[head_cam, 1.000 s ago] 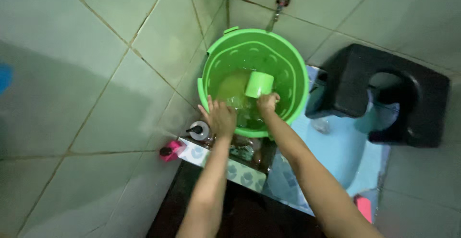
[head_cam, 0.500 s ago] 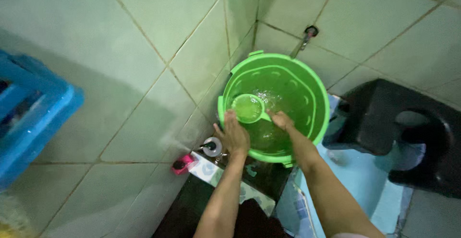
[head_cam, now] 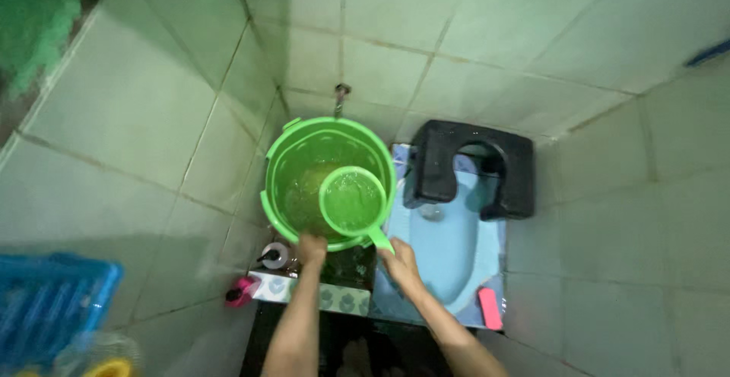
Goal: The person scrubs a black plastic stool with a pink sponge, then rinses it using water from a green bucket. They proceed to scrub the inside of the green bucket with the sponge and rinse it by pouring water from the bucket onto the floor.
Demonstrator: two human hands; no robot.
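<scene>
Two bare hands work at a green bucket [head_cam: 281, 194] that stands in the corner of a tiled room, below a wall tap [head_cam: 341, 93]. The right hand [head_cam: 401, 261] has its fingers closed around the handle of a green dipper [head_cam: 350, 201], which is held level over the near right part of the bucket, its bowl full of water and overlapping the bucket's rim. The left hand [head_cam: 312, 248] rests on the near rim of the bucket, fingers curled over the edge; whether they grip it tightly cannot be told. Water inside the bucket looks greenish and rippled. Just right of the bucket lies a pale blue squat pan [head_cam: 449, 248], with a black seat frame [head_cam: 437, 164] set over its far end. A pink brush [head_cam: 490, 308] lies at the pan's near right edge. Near the left hand, at the foot of the wall, stand a small round-topped bottle [head_cam: 275, 255] and a pink bottle [head_cam: 239, 292], beside a patterned ledge [head_cam: 334, 298]. A blue crate [head_cam: 49, 305] shows at the lower left, well apart from the bucket.
</scene>
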